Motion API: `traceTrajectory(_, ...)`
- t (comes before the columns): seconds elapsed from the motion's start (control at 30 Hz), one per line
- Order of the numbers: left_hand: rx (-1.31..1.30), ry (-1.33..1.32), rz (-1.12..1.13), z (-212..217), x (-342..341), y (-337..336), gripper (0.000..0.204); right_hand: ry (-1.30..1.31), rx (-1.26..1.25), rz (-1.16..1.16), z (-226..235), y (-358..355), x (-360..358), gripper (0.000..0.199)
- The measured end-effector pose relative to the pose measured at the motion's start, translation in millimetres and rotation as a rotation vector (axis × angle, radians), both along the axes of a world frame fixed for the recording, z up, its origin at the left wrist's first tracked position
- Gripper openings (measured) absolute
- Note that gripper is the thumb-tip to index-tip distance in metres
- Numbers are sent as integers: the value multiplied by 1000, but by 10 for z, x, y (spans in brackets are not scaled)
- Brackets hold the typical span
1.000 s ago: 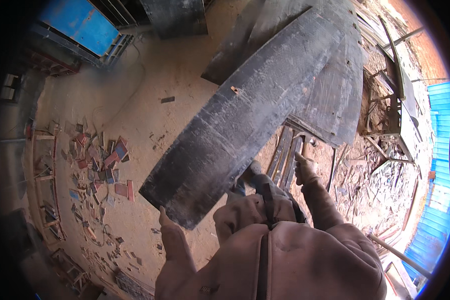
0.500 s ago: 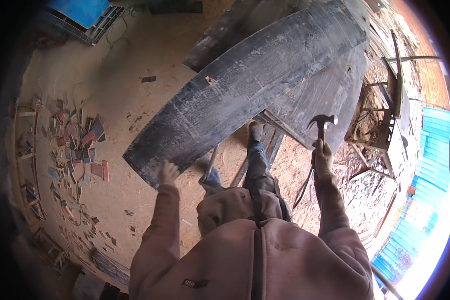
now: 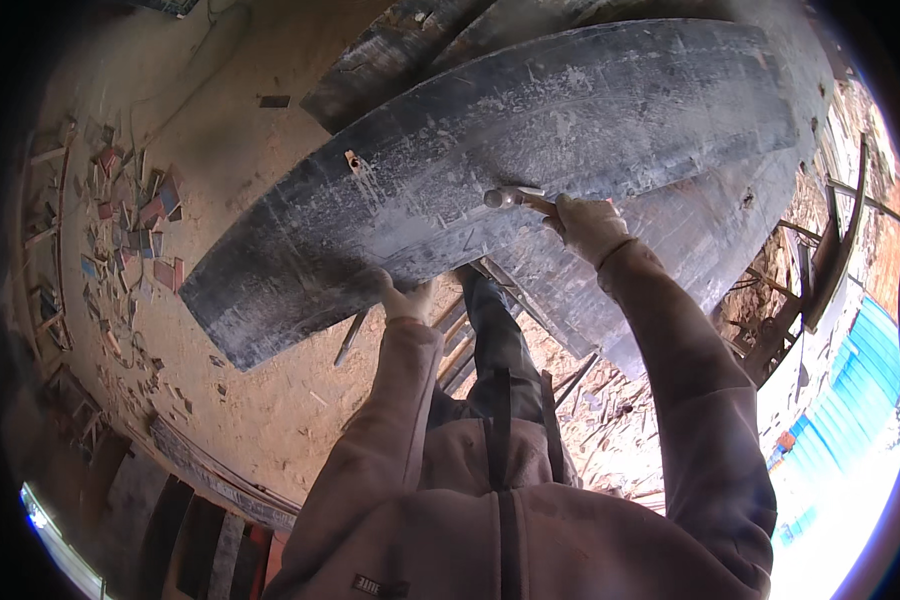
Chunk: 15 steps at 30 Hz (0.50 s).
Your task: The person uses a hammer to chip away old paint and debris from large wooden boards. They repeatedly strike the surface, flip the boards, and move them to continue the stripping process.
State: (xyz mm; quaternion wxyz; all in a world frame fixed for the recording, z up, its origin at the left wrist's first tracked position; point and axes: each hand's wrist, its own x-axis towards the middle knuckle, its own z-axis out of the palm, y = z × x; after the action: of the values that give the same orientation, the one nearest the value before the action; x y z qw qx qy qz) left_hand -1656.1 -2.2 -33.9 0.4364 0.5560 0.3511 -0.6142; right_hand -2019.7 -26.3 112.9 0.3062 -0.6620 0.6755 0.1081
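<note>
A long dark grey board (image 3: 450, 165) with pale scuffs lies across the view. My left hand (image 3: 407, 302), in a pale glove, grips its near edge; part of the fingers is hidden by the edge. In my gloved right hand (image 3: 588, 226) is a claw hammer (image 3: 515, 196), held by its handle. The hammer's head is over the middle of the board; whether it touches the surface I cannot tell. A small light wooden piece (image 3: 353, 162) sticks up from the board toward the left.
Beneath the board lie more dark sheets (image 3: 670, 240). Scattered wood offcuts (image 3: 140, 240) cover the ground at left. A dark metal frame (image 3: 835, 240) stands at right, before blue corrugated sheeting (image 3: 850, 370). Narrow bars (image 3: 515, 290) lie by my legs.
My right hand has swung the hammer leftward, from beside the board to over it. My left hand has moved right along the near edge and closed on it. The view has shifted.
</note>
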Motion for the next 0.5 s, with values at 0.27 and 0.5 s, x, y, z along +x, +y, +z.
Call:
traceTrajectory(0.27,-8,-131,-18,-112,-46,-46,58,118,263,149,70,66,-569,33)
traceTrajectory(0.5,-62,-128,-36,-188,-18,90,66,-32,-129,189,-928,548,-1325,21)
